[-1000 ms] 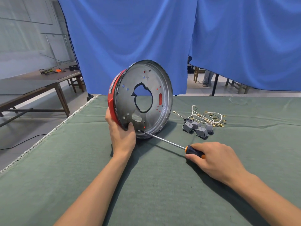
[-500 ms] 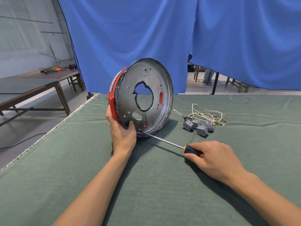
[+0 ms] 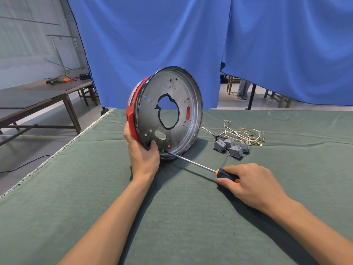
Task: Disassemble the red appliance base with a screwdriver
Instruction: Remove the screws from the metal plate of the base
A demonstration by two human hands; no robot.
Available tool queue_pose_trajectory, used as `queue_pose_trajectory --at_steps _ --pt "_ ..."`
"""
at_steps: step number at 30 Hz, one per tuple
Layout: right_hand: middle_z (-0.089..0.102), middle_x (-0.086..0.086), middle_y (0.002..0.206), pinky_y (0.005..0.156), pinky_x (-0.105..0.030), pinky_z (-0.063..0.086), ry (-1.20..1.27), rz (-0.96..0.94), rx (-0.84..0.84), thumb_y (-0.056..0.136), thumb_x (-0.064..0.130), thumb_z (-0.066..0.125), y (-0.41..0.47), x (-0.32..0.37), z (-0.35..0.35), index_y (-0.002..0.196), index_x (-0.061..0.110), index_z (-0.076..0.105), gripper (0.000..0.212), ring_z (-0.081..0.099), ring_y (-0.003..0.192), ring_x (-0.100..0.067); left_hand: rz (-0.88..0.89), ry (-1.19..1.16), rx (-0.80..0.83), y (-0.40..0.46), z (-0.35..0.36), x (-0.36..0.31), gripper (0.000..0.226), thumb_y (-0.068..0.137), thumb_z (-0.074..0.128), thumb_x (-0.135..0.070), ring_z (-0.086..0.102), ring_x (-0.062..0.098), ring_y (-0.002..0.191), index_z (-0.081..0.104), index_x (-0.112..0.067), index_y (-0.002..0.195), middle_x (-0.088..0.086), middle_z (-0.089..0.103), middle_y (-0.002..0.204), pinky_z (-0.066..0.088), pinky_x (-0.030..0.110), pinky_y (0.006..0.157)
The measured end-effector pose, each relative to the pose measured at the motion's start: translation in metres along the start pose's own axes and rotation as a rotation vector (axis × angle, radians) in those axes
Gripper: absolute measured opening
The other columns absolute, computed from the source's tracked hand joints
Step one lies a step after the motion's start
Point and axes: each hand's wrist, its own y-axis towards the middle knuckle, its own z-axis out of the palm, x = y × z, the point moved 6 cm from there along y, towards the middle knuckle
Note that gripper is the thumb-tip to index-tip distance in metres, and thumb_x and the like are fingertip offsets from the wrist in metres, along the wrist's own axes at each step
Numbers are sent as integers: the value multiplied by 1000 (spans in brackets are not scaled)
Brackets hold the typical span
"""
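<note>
Screwdriver (image 3: pixel 193 163) tip seemingly at base (image 3: pixel 168 111) screw

view count: one, head-worn wide-angle, nothing overlapping with another view
position: sitting above the near edge of the green-covered table (image 3: pixel 57 217), at the person's head
facing: looking forward and down; both forearms are entering from the bottom corners
range: close on the left hand (image 3: pixel 143 157) and right hand (image 3: pixel 250 182); red appliance base (image 3: pixel 166 113) is standing just beyond, near frame centre
far field: blue curtain (image 3: pixel 152 44) is filling the upper half; side table (image 3: pixel 38 92) is showing far left
distortion: edges are bending outward, table border curving
</note>
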Motion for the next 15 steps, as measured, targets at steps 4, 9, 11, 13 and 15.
queue_pose_trajectory --at_steps 4,9,11,13,15 --pt "55 6 61 54 -30 34 59 44 76 84 62 49 1 3 1 81 25 62 39 53 67 -20 -8 4 1 0 0 2 80 80 56 6 53 16 117 19 -29 142 2 50 133 37 16 97" --pt "58 -3 56 49 -27 41 351 180 299 84 50 60 7 3 5 80 14 69 37 51 51 -17 0 5 24 0 1 2 81 81 56 6 53 15 117 17 -30 142 2 50 133 36 12 94" --pt "55 0 51 40 -21 40 661 340 517 87 44 62 9 3 10 78 9 70 37 49 42 -13 10 18 34 0 1 2 81 81 56 7 53 16 115 16 -29 142 3 51 132 36 9 91" --pt "55 3 53 39 -19 40 798 455 730 88 47 59 9 5 11 80 8 73 42 50 43 -11 13 21 39 1 2 3 81 81 55 7 54 18 115 16 -27 143 4 51 132 37 10 91" --pt "55 3 57 40 -19 41 833 491 841 89 52 54 10 5 8 86 8 75 49 51 45 -10 4 15 47 2 1 3 80 81 55 8 54 19 117 16 -26 143 5 50 133 37 12 93"
